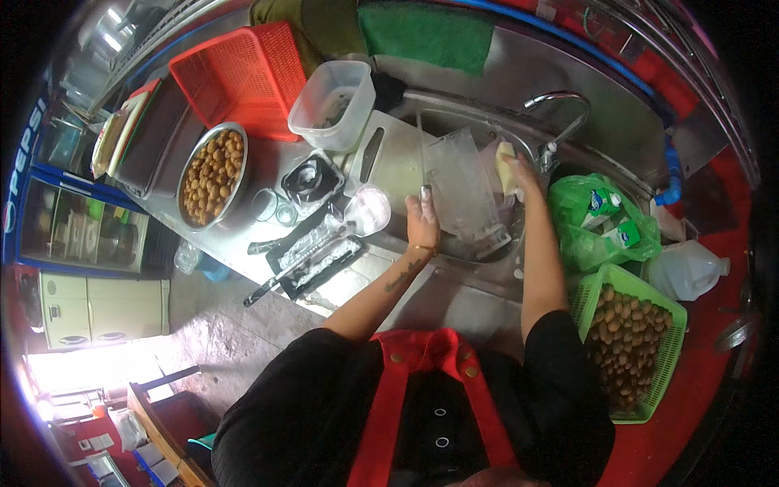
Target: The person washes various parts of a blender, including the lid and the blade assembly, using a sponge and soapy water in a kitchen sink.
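Over the stainless steel sink (pixel 514 243), my left hand (pixel 423 216) grips the handle of a metal utensil, whose thin shaft seems to stretch up across a white cutting board (pixel 389 158). My right hand (pixel 520 173) holds a yellow sponge (pixel 506 167) above the basin. Between the hands, a clear plastic container or lid (pixel 462 182) leans in the sink. A soapy ladle-like round utensil (pixel 368 210) lies left of my left hand, beside a soapy black tray (pixel 313 262) with a knife (pixel 268 291) across it.
A chrome faucet (pixel 569 100) arches behind the sink. Right are a green bag (pixel 569 228) with cartons, a plastic jug (pixel 688 271) and a green basket (pixel 675 341) of brown round items. Left stand a red basket (pixel 237 79), a plastic tub (pixel 331 131), a metal bowl (pixel 182 182) and glasses (pixel 286 214).
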The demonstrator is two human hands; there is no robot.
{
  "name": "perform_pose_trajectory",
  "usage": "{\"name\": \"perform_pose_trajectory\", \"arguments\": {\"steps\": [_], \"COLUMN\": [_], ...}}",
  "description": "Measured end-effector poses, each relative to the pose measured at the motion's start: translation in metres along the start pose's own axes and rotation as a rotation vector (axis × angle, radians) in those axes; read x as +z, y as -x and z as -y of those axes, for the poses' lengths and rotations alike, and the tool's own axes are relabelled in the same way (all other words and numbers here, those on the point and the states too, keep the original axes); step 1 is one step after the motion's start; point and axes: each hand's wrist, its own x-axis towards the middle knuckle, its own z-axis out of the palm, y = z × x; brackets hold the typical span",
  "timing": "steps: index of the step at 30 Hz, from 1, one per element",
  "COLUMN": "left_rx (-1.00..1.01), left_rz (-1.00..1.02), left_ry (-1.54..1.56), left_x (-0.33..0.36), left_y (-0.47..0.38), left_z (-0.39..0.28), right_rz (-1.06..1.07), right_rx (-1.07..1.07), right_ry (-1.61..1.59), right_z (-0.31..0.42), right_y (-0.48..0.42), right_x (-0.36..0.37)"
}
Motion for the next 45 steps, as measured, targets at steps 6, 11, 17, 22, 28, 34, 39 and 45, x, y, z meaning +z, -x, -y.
{"name": "perform_pose_trajectory", "arguments": {"steps": [6, 11, 17, 22, 28, 34, 39, 45], "left_rx": [0.068, 0.026, 0.595, 0.588, 0.526, 0.518, 0.498, 0.500], "left_rz": [0.165, 0.253, 0.411, 0.546, 0.533, 0.616, 0.665, 0.685], "left_ry": [0.020, 0.237, -0.394, -0.601, -0.614, -0.578, -0.585, -0.575], "left_x": [-0.018, -0.026, -0.010, -0.002, -0.026, -0.002, -0.015, -0.007], "left_y": [0.003, 0.023, 0.023, 0.031, 0.041, 0.059, 0.049, 0.039], "left_z": [0.005, -0.053, -0.063, -0.051, -0.042, -0.051, -0.050, -0.028], "right_rz": [0.319, 0.578, 0.391, 0.091, -0.139, -0.380, -0.254, -0.213], "right_rx": [0.165, 0.194, -0.043, 0.041, 0.064, -0.195, 0.038, -0.051], "right_ry": [-0.977, -1.344, -0.774, -0.443, -0.230, 0.123, -0.556, -0.283], "right_z": [0.023, 0.038, 0.040, 0.034, 0.045, -0.011, -0.001, -0.018], "right_y": [0.080, 0.145, 0.183, 0.183, 0.157, 0.032, 0.060, 0.099], "right_x": [-0.020, -0.009, 0.039, 0.056, 0.081, 0.021, 0.049, 0.066]}}
